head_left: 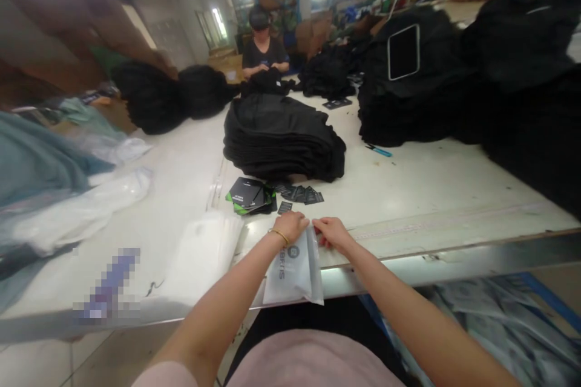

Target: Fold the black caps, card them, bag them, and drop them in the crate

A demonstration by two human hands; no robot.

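A frosted plastic bag [297, 275] with dark printed lettering lies at the table's front edge, its lower end reaching past the edge. My left hand [291, 227], with a yellow bracelet at the wrist, is closed on the bag's top edge. At the bag's upper right corner, my right hand [333, 234] has its fingers curled and pinched against the edge. What is inside the bag is hard to make out. Just beyond my hands lie black and green cards [249, 195] and several small black tags [300, 194]. Left of the bag is a pile of blank translucent bags [204, 248].
A stack of folded black garments [281, 136] stands mid-table. Blue-handled thread snips [379, 150] lie to its right. A phone [403, 52] rests on a taller black pile [422, 103]. Across the table sits another person [264, 45], hands on black cloth. A ruler strip [422, 227] runs along the front.
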